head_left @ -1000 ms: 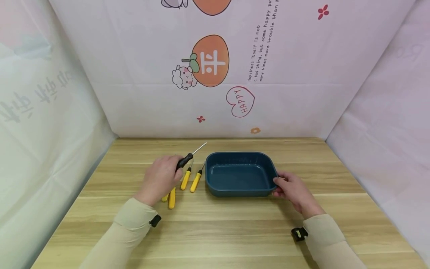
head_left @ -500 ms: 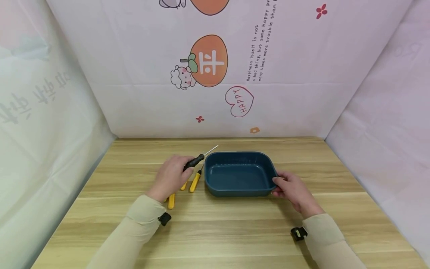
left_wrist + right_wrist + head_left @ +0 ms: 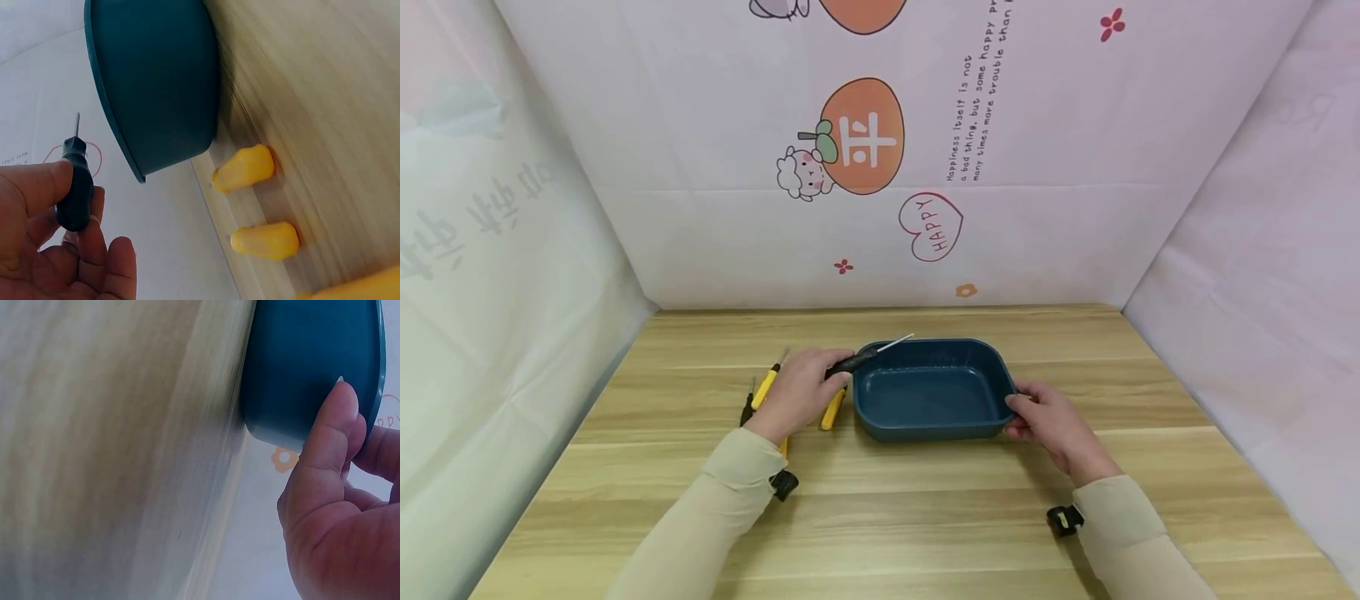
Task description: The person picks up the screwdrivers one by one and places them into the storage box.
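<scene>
A dark blue rectangular tray sits mid-table, also seen from the side in the left wrist view and the right wrist view. My left hand holds a black-handled screwdriver between thumb and fingers, its thin metal shaft reaching over the tray's left rim. My right hand grips the tray's right end, thumb pressed on its outer wall. Several yellow-handled screwdrivers lie on the table beside and under my left hand, their handle ends near the tray.
The wooden table is enclosed by a printed white-pink backdrop behind and plastic sheeting on both sides. Another yellow-handled screwdriver lies left of my left hand. Small black clips sit at both sleeves' wrists.
My left hand has carried the black-handled screwdriver rightward, from over the yellow screwdrivers to the tray's left rim. The right hand stays on the tray's right end.
</scene>
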`<control>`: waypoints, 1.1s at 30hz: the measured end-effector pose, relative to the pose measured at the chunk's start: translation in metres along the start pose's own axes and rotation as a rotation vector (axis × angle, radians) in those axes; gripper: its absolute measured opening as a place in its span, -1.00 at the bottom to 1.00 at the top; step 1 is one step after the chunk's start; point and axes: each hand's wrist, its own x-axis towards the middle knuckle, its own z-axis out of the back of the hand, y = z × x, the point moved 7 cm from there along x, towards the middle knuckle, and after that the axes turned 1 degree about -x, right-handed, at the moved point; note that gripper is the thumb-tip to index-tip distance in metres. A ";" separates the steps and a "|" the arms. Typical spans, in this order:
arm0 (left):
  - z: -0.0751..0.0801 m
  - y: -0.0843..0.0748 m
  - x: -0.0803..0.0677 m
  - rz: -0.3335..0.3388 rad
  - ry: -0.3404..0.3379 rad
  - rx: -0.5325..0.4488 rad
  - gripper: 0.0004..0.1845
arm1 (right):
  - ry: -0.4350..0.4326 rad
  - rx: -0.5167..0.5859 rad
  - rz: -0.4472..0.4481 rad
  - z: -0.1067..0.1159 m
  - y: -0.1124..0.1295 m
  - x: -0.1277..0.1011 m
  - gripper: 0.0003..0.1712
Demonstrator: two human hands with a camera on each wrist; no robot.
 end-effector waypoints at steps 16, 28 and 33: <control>-0.019 -0.023 0.018 -0.026 0.077 0.034 -0.58 | -0.002 0.021 0.007 0.000 0.000 0.000 -0.45; -0.035 -0.037 0.034 -0.060 0.124 0.030 -0.59 | 0.004 0.031 0.013 0.000 -0.001 0.001 -0.45; -0.041 -0.040 0.041 -0.053 0.141 0.047 -0.60 | 0.000 0.036 0.012 0.000 0.000 0.000 -0.45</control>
